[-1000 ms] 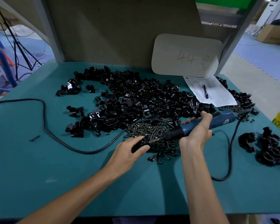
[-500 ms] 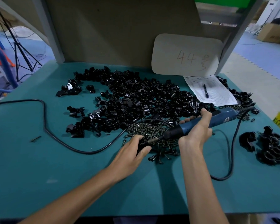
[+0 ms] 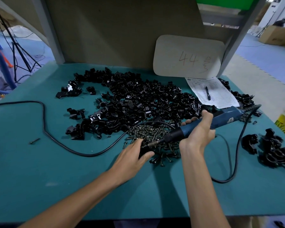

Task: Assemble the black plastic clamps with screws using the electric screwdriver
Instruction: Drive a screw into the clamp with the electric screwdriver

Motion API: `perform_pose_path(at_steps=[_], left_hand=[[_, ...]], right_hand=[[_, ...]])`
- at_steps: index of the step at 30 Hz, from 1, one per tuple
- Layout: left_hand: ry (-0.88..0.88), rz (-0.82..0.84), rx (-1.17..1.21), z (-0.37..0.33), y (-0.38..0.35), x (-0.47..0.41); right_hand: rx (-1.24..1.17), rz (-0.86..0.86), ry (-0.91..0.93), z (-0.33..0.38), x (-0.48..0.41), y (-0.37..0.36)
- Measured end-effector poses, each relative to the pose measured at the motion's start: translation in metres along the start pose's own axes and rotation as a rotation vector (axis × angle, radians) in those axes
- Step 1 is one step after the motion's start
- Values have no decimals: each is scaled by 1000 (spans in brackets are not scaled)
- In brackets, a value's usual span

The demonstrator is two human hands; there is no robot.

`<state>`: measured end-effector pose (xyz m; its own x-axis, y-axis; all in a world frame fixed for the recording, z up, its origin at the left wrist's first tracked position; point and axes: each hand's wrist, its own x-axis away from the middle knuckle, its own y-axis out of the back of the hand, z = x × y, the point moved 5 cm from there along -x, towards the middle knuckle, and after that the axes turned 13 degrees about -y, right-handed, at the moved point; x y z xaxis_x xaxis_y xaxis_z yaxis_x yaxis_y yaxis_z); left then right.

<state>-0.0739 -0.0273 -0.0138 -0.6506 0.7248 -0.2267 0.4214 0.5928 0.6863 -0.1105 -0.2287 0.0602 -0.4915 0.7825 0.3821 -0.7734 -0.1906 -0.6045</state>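
Note:
My right hand [image 3: 198, 132] grips the blue electric screwdriver [image 3: 220, 118], which lies slanted with its bit pointing down-left. The bit tip meets a black clamp piece [image 3: 144, 149] that my left hand [image 3: 132, 157] holds against the green table, thumb and fingers curled round it. Under and around both hands lies a pile of dark screws [image 3: 152, 134]. Behind it spreads a big heap of loose black plastic clamps [image 3: 138, 102]. My left fingers hide most of the held clamp.
The screwdriver's black cable [image 3: 234, 162] loops right of my right arm; another black cable [image 3: 44, 129] snakes across the left. Clamps are grouped at the right edge [image 3: 273, 150]. A paper with a pen [image 3: 211, 92] and a board marked 44 [image 3: 187, 57] stand behind. One screw [image 3: 34, 141] lies far left.
The screwdriver has tilted slightly and its rear end rose a little. My left hand stays on the clamp at the bit, shifted barely left. Nothing was let go.

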Motion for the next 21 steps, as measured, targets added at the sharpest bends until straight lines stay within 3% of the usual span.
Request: perform_pose_path(at_steps=[8, 21], left_hand=[[-23, 17, -158, 1, -3, -2], [-22, 10, -174, 0, -2, -1]], right_hand=[[22, -17, 7, 0, 1, 0], [44, 13, 9, 0, 5, -11]])
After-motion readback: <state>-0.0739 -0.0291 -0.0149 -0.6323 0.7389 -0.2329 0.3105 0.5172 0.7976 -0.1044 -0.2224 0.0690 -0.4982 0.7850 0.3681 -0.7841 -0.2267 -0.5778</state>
